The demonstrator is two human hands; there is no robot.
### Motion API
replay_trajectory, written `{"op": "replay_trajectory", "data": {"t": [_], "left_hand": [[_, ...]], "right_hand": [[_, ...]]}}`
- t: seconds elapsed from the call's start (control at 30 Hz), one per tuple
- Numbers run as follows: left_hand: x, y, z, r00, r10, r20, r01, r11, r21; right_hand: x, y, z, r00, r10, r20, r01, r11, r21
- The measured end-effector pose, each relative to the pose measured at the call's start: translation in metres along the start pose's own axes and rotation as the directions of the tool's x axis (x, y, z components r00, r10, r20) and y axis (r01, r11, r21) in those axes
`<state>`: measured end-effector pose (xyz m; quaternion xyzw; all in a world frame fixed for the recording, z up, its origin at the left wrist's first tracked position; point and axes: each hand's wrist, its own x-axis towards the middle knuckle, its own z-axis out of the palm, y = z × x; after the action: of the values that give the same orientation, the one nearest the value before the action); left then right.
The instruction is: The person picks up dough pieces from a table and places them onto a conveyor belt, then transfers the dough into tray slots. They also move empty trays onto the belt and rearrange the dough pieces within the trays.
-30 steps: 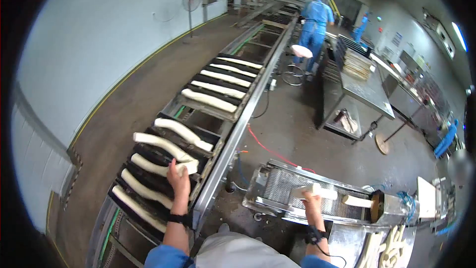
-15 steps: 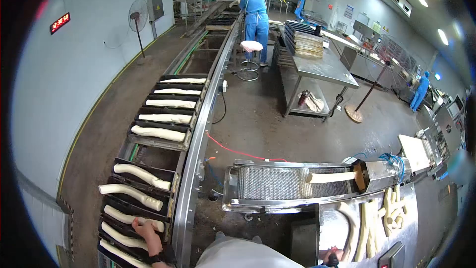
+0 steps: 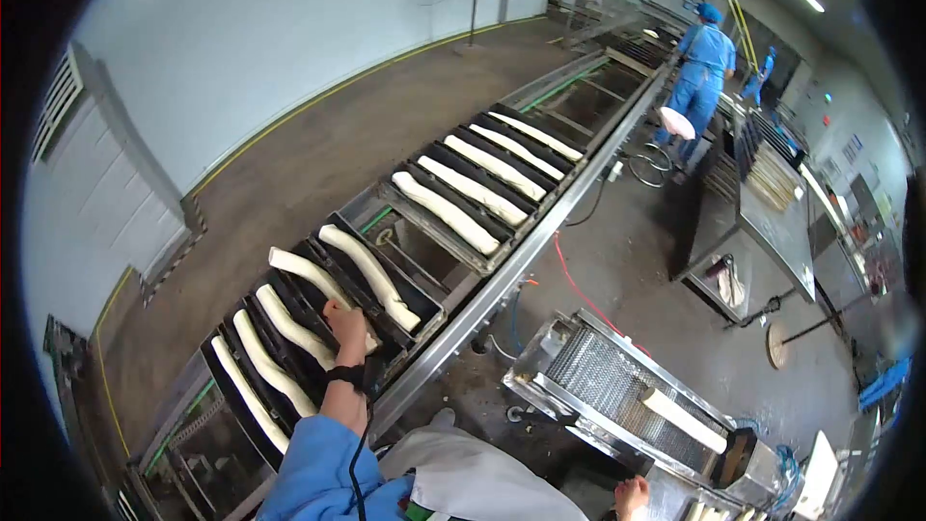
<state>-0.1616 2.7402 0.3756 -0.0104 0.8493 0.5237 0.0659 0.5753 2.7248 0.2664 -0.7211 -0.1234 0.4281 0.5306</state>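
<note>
My left hand (image 3: 347,330) is closed on the near end of a pale dough roll (image 3: 311,272), whose far end sticks out over the rim of its black tray. On one side of it a second dough roll (image 3: 368,275) lies in its own tray; on the other, several more rest in black trays (image 3: 253,403) on the conveyor. At the bottom right is my right hand (image 3: 632,494), fingers curled with nothing visible in them. It is beside the steel table, where the ends of more dough rolls (image 3: 709,511) show.
The conveyor's metal rail (image 3: 540,241) runs away to the upper right, past more filled trays. A mesh belt (image 3: 608,376) carries one dough roll (image 3: 683,420). A co-worker in blue (image 3: 702,68) stands at the far end, near a stool (image 3: 675,123) and a steel table (image 3: 772,227).
My view has turned left and tilted. My left hand has moved from one dough roll to the neighbouring one that overhangs its tray. My right hand has come away from the rolls on the steel table.
</note>
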Motion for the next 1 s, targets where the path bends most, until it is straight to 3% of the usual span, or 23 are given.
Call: {"op": "replay_trajectory", "data": {"t": [0.07,0.13,0.2,0.27,0.33,0.4,0.43,0.47,0.53,0.6,0.67,0.7,0.73,0.8,0.83,0.87,0.9,0.93,0.97,1.0], "left_hand": [[-0.008,0.003,0.002,0.997,-0.034,-0.064,0.038,0.998,0.057],[-0.02,0.005,-0.011,0.994,0.015,-0.111,-0.007,0.998,0.068],[-0.045,0.014,-0.024,0.994,0.108,-0.006,-0.107,0.991,0.084],[-0.072,0.022,-0.031,0.995,0.098,0.009,-0.099,0.991,0.091],[-0.092,0.025,-0.032,0.993,0.082,0.089,-0.104,0.953,0.286],[-0.094,0.009,-0.036,0.971,0.168,0.173,-0.218,0.916,0.336],[-0.098,0.002,-0.031,0.976,0.191,0.108,-0.214,0.939,0.271],[-0.104,0.018,-0.036,0.961,0.253,0.114,-0.277,0.908,0.315],[-0.113,0.05,-0.034,0.873,0.483,0.065,-0.47,0.798,0.377],[-0.11,0.08,-0.029,0.873,0.456,0.174,-0.486,0.839,0.244],[-0.104,0.091,-0.004,0.842,0.497,0.212,-0.533,0.828,0.177],[-0.112,0.104,0.008,0.838,0.489,0.241,-0.525,0.843,0.117],[-0.123,0.121,0.022,0.832,0.481,0.275,-0.514,0.856,0.06],[-0.136,0.135,0.052,0.767,0.521,0.375,-0.567,0.823,0.017],[-0.148,0.144,0.065,0.744,0.529,0.408,-0.577,0.817,-0.007],[-0.16,0.148,0.078,0.719,0.536,0.442,-0.584,0.811,-0.035],[-0.163,0.142,0.094,0.682,0.565,0.464,-0.62,0.784,-0.044],[-0.174,0.147,0.101,0.633,0.589,0.502,-0.644,0.761,-0.081],[-0.184,0.154,0.109,0.612,0.577,0.541,-0.634,0.767,-0.101],[-0.193,0.16,0.119,0.58,0.565,0.587,-0.626,0.77,-0.122]], "right_hand": [[0.018,-0.014,0.048,0.948,-0.219,0.229,0.295,0.875,-0.384],[0.028,-0.034,0.101,0.745,-0.484,0.459,0.665,0.481,-0.571],[-0.02,-0.086,0.172,0.549,-0.658,0.516,0.773,0.164,-0.612],[-0.008,-0.104,0.219,0.491,-0.589,0.642,0.815,0.049,-0.578],[-0.005,-0.117,0.255,0.522,-0.508,0.685,0.82,0.081,-0.566],[0.003,-0.124,0.276,0.577,-0.34,0.743,0.757,-0.119,-0.642],[-0.007,-0.138,0.289,0.623,-0.316,0.715,0.714,-0.144,-0.686],[-0.019,-0.149,0.298,0.672,-0.297,0.679,0.663,-0.167,-0.73],[-0.018,-0.161,0.31,0.623,-0.351,0.699,0.68,-0.197,-0.706],[0.007,-0.162,0.319,0.669,-0.262,0.696,0.653,-0.24,-0.718],[0.018,-0.172,0.325,0.708,-0.205,0.675,0.646,-0.198,-0.738],[0.021,-0.177,0.327,0.64,-0.267,0.721,0.687,-0.222,-0.692],[0.03,-0.182,0.332,0.644,-0.24,0.726,0.682,-0.251,-0.687],[0.027,-0.199,0.329,0.651,-0.224,0.725,0.696,-0.205,-0.688],[0.015,-0.212,0.32,0.68,-0.272,0.681,0.708,0.004,-0.706],[0.021,-0.206,0.307,0.689,-0.39,0.611,0.697,0.126,-0.706],[0.033,-0.204,0.289,0.762,-0.41,0.502,0.647,0.442,-0.621],[0.029,-0.212,0.267,0.831,-0.403,0.384,0.549,0.706,-0.447],[0.024,-0.227,0.234,0.922,-0.235,0.308,0.296,0.94,-0.169],[0.029,-0.231,0.202,0.947,-0.279,0.162,0.268,0.96,0.083]]}}
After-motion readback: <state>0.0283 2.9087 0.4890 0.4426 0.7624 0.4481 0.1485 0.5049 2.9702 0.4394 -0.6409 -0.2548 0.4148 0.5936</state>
